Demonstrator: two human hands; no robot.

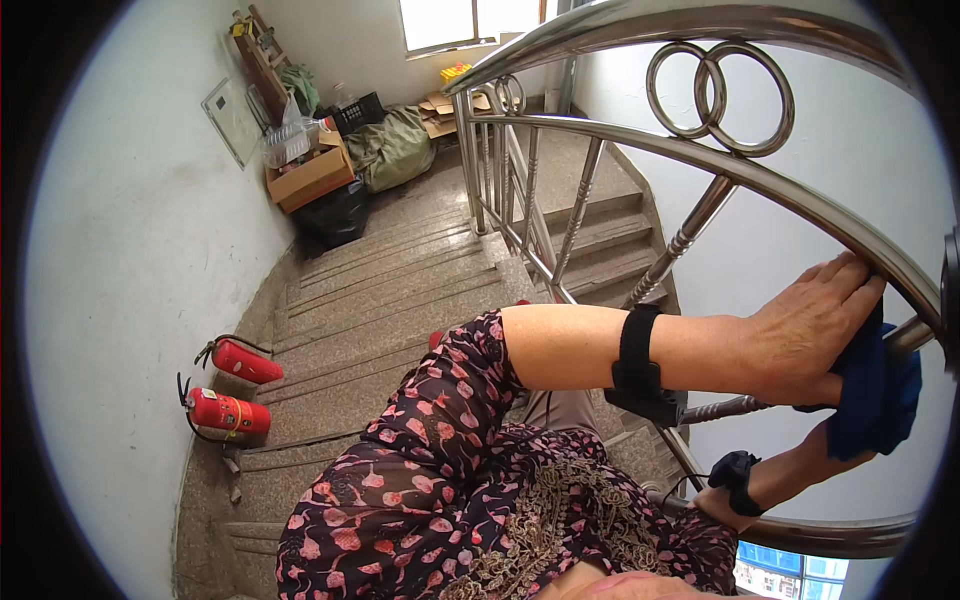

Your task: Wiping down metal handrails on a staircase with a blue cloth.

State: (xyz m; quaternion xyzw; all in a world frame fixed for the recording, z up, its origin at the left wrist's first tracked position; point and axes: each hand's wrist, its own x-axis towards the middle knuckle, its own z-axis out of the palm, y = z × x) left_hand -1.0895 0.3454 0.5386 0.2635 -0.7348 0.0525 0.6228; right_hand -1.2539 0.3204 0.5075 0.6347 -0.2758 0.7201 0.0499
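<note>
My left arm reaches across to the right, a black strap [637, 350] with a dark device around it. At the curved metal rail [800, 205], my left hand [815, 325] is closed, fingers bent up against the rail. A dark blue cloth [885, 395] hangs bunched from under its palm, around a slanting baluster. From below, my right forearm [790, 480], also strapped, reaches up to the same cloth. The cloth covers my right hand, so its fingers are hidden.
Stone stairs [370, 290] descend to a landing. Two red fire extinguishers [230, 412] stand by the left wall. A cardboard box [310, 178] with plastic bottles, a black bag [335, 215] and a green sack [395, 150] lie by the landing. Interlocked metal rings [755, 98] decorate the railing.
</note>
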